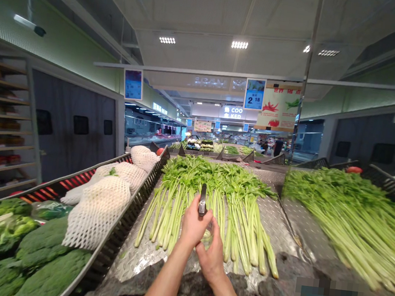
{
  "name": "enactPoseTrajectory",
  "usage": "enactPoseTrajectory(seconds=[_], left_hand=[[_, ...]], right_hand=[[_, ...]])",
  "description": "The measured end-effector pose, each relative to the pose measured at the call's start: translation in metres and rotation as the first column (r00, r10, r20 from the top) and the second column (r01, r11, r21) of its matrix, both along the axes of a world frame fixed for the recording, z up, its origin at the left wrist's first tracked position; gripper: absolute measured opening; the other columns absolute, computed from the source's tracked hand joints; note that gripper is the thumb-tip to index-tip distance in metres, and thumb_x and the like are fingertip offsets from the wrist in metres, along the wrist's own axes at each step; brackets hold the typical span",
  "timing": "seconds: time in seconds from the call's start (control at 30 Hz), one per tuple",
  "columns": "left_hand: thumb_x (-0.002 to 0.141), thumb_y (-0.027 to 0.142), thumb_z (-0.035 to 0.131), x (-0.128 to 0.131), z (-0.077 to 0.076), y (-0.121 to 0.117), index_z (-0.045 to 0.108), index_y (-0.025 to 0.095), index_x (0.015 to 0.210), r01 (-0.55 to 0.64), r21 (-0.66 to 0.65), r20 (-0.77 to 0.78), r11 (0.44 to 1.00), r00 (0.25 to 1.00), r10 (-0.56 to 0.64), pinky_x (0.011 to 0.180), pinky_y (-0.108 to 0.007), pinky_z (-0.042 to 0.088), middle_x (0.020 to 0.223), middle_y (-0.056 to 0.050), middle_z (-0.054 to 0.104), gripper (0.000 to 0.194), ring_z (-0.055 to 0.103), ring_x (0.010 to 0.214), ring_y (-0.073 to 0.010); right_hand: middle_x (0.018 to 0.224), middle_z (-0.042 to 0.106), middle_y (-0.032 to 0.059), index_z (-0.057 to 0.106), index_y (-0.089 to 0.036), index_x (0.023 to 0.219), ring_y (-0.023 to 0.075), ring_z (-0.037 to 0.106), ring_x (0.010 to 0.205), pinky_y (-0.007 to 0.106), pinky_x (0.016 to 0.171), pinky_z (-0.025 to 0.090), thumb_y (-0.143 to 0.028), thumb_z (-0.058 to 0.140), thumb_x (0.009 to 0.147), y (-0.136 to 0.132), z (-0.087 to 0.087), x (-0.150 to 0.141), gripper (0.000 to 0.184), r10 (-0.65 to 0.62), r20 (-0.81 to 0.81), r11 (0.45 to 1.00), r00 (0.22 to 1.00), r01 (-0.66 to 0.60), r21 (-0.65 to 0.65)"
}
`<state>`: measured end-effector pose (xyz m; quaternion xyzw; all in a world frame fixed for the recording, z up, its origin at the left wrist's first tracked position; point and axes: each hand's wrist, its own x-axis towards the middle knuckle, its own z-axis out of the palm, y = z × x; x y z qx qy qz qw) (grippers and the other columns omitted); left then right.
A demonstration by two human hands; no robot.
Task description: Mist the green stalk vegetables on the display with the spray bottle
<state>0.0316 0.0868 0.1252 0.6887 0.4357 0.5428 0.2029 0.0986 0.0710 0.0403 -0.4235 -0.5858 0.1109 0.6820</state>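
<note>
My left hand (194,222) is closed around a small black and silver hand tool (202,201), whose dark end points forward, away from me. Just below and to the right, my right hand (211,256) curls inward, its fingertips against my left hand. Between the palms a pale, glossy patch shows; I cannot make out whether it is part of the tool. Both hands are over a wide spread of celery (246,220), leaves at the back and pale stalk ends towards me. The celery lies on a metal tread-plate shelf (142,259).
At left, a black crate (131,197) holds white vegetables in foam nets (99,213) and broccoli (54,245). A mirror (339,221) on the right reflects the celery. Dark crumpled cloth (237,295) lines the front edge. Price signs (254,94) hang overhead.
</note>
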Motion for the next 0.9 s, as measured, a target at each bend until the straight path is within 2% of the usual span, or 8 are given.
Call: enactPoseTrajectory(seconds=[0.23,0.4,0.67,0.9], left_hand=[[0.069,0.032,0.048,0.016,-0.005,-0.005,0.048,0.017,0.102,0.024,-0.05,-0.053,0.998,0.998,-0.027,0.057,-0.024,0.038,0.07,-0.001,0.055,0.037,0.05,0.061,-0.0126],[0.069,0.03,0.047,0.028,-0.013,-0.005,0.05,0.018,0.098,0.043,-0.046,-0.05,0.998,0.998,-0.045,0.06,-0.024,0.038,0.071,-0.001,0.056,0.032,0.051,0.062,-0.013],[0.067,0.031,0.05,0.039,-0.013,-0.008,0.048,0.018,0.105,0.082,-0.065,-0.009,0.994,0.997,-0.083,0.065,-0.026,0.041,0.081,-0.003,0.058,0.04,0.053,0.073,-0.0158],[0.069,0.029,0.048,0.045,-0.013,-0.012,0.05,0.018,0.098,0.105,-0.033,-0.056,0.994,0.993,-0.107,0.059,-0.024,0.039,0.07,0.0,0.055,0.031,0.05,0.061,-0.0124]], right_hand=[[0.12,0.044,0.0113,0.031,-0.012,0.122,0.022,0.041,0.112,0.035,0.092,0.035,-0.028,0.049,0.066,-0.008,-0.006,0.011,0.06,-0.056,-0.023,0.998,0.998,0.057,0.02],[0.119,0.046,0.0118,0.031,-0.013,0.122,0.0231,0.044,0.108,0.035,0.087,0.04,-0.032,0.051,0.067,-0.011,-0.014,0.025,0.062,-0.089,0.024,0.996,0.996,0.089,-0.005],[0.119,0.046,0.0125,0.03,-0.012,0.123,0.0244,0.043,0.11,0.038,0.089,0.038,-0.029,0.051,0.066,-0.014,-0.018,0.041,0.063,-0.124,0.066,0.992,0.99,0.121,0.046],[0.123,0.042,0.0126,0.029,-0.012,0.124,0.0237,0.039,0.114,0.037,0.091,0.036,-0.03,0.051,0.067,-0.022,-0.014,0.044,0.063,-0.123,0.055,0.992,0.991,0.122,0.025]])
